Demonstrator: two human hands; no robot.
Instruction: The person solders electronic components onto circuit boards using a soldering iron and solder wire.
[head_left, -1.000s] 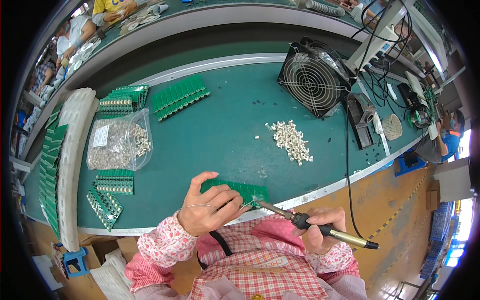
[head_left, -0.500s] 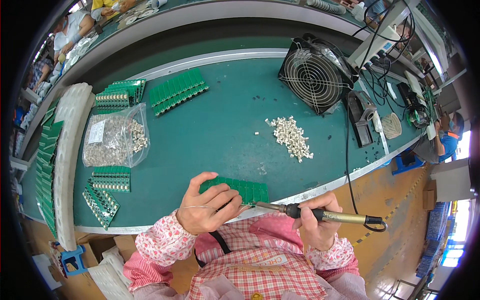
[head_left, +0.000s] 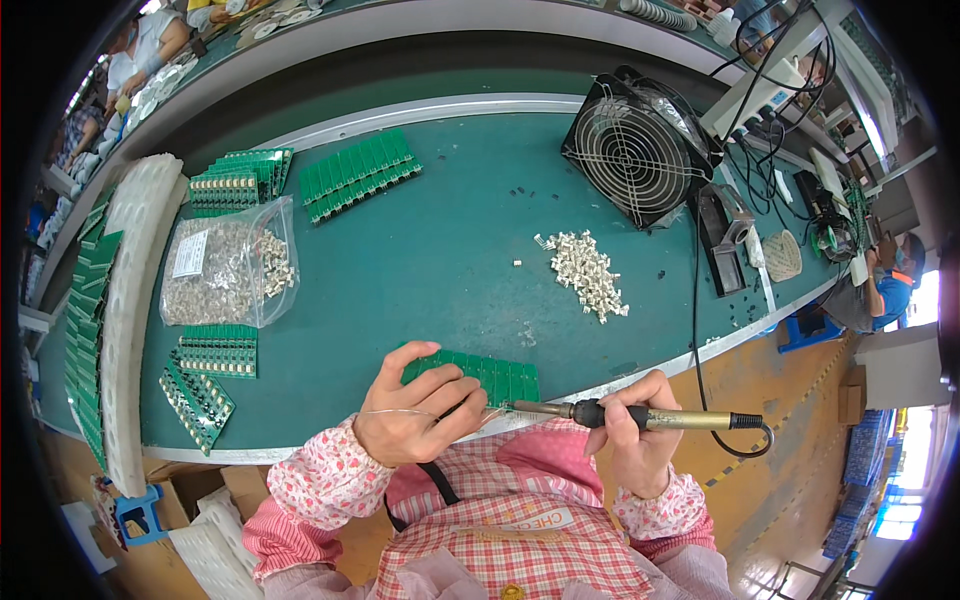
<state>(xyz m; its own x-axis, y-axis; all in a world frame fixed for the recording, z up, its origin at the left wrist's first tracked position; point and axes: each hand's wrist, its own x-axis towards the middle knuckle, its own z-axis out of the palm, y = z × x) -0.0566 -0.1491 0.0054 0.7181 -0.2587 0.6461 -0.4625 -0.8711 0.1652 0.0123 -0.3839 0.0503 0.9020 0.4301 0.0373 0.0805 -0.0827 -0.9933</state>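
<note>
- Circuit board panel (head_left: 490, 375), a green strip, lies at the near edge of the desk (head_left: 430, 260), partly over the pale metal rim, right in front of the person.
- Left hand (head_left: 410, 415) rests on the panel's left end, fingers curled loosely, thumb and forefinger pinched on a thin solder wire (head_left: 400, 411) that runs toward the joint; pressing the panel flat while feeding wire looks like the sound way to do it.
- Right hand (head_left: 635, 440) is closed in a full grip round the soldering iron (head_left: 620, 415), its tip lying against the panel's near edge; tip and wire should, I judge, meet on the same pad, briefly.
- Iron's cord loops off to the right, worth keeping clear of the sleeve.
- Farther in, toward the middle right, sits a heap of small white connectors (head_left: 588, 272).
- At the left edge lie more green boards (head_left: 215, 350) and a clear bag of parts (head_left: 225, 262).
- Near the far right corner stands a black fan (head_left: 632, 150), with further board strips (head_left: 360, 172) along the far edge.
</note>
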